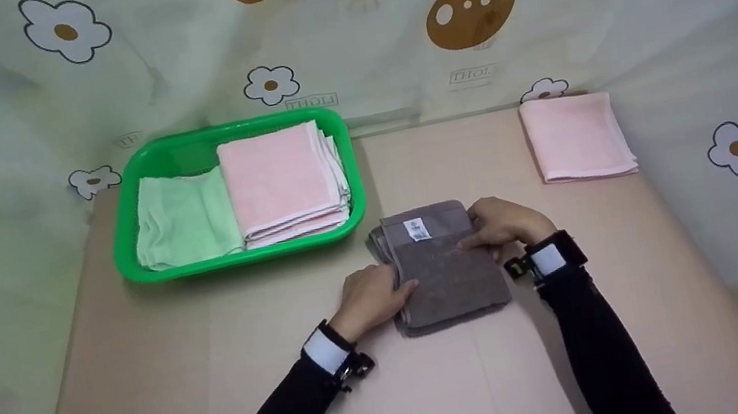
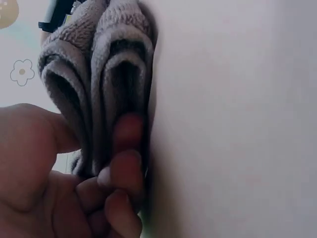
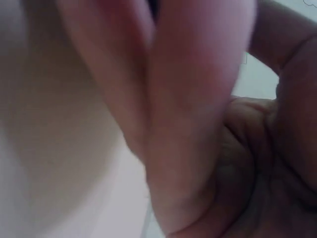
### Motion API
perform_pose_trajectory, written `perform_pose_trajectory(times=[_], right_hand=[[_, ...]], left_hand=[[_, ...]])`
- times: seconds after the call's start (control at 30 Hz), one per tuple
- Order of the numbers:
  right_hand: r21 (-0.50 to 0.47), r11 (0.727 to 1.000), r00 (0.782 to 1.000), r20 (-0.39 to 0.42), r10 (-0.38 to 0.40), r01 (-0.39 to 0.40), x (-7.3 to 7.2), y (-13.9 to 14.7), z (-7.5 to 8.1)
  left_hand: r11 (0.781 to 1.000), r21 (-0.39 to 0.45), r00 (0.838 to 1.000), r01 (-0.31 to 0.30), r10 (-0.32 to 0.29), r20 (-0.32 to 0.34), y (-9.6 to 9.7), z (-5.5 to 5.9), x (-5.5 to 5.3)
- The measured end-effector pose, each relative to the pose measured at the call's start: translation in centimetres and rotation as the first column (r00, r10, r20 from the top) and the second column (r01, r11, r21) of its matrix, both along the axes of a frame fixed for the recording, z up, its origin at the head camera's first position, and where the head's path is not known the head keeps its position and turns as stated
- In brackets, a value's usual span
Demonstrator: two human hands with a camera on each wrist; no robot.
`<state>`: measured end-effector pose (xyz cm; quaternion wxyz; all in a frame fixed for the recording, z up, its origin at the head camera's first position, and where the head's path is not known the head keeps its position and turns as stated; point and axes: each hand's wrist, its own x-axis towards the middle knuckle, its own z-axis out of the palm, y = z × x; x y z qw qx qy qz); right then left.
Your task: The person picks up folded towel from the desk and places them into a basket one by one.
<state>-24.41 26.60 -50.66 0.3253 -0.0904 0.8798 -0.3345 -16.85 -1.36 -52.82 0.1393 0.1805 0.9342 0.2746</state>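
Observation:
A folded grey towel (image 1: 449, 276) with a white label near its far edge lies at the middle of the table, its layers stacked. My left hand (image 1: 372, 299) grips its left side, thumb on top. In the left wrist view, rounded folds of the grey towel (image 2: 121, 47) stand between the thumb and the fingers (image 2: 126, 171), whose tips reach to the lower folds. My right hand (image 1: 505, 222) pinches the right edge, thumb over the top and the other fingers behind. The right wrist view shows mostly the right hand's fingers (image 3: 193, 114), with the towel hidden.
A green plastic basket (image 1: 234, 261) at the back left holds a folded green towel (image 1: 185, 217) and a stack of folded pink towels (image 1: 280, 177). Another pink towel (image 1: 577, 136) lies folded at the table's back right. A patterned curtain (image 1: 369, 32) surrounds the table (image 1: 282, 404).

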Motion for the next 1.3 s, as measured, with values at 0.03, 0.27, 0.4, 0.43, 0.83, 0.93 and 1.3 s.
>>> perform_pose_trajectory(times=[0.03, 0.27, 0.4, 0.43, 0.83, 0.93, 1.3], right_hand=[[-0.011, 1.000, 1.000, -0.005, -0.002, 0.001, 0.0, 0.1, 0.0], [-0.028, 1.000, 1.000, -0.002, -0.003, 0.003, -0.1, 0.4, -0.3], [-0.018, 1.000, 1.000, 0.014, -0.016, 0.016, -0.2, 0.4, 0.1], [-0.016, 1.000, 1.000, 0.014, -0.015, 0.016, -0.2, 0.4, 0.1], [-0.052, 0.999, 1.000, -0.007, -0.010, 0.009, -0.1, 0.3, 0.1], [-0.088, 0.996, 0.999, -0.034, 0.003, -0.006, -0.1, 0.7, 0.7], [-0.222, 0.975, 0.993, -0.104, -0.049, 0.025, 1.5, 1.5, 5.5]], left_hand=[[1.000, -0.001, 1.000, -0.001, 0.001, -0.011, 0.1, 0.0, 0.0], [0.992, -0.052, 0.982, -0.118, 0.108, -0.153, 0.5, 0.4, 0.9], [0.989, -0.049, 0.981, -0.136, 0.128, -0.149, 0.7, 0.7, 0.9], [0.991, -0.040, 0.983, -0.131, 0.125, -0.134, 0.8, 0.7, 0.8], [0.986, 0.149, 0.997, -0.073, 0.070, 0.023, -0.3, 0.1, -0.5], [0.979, 0.190, 0.997, -0.068, 0.061, 0.044, -0.5, 0.8, -0.6], [0.942, 0.334, 0.999, -0.025, 0.037, -0.029, -1.3, 5.3, 0.1]])
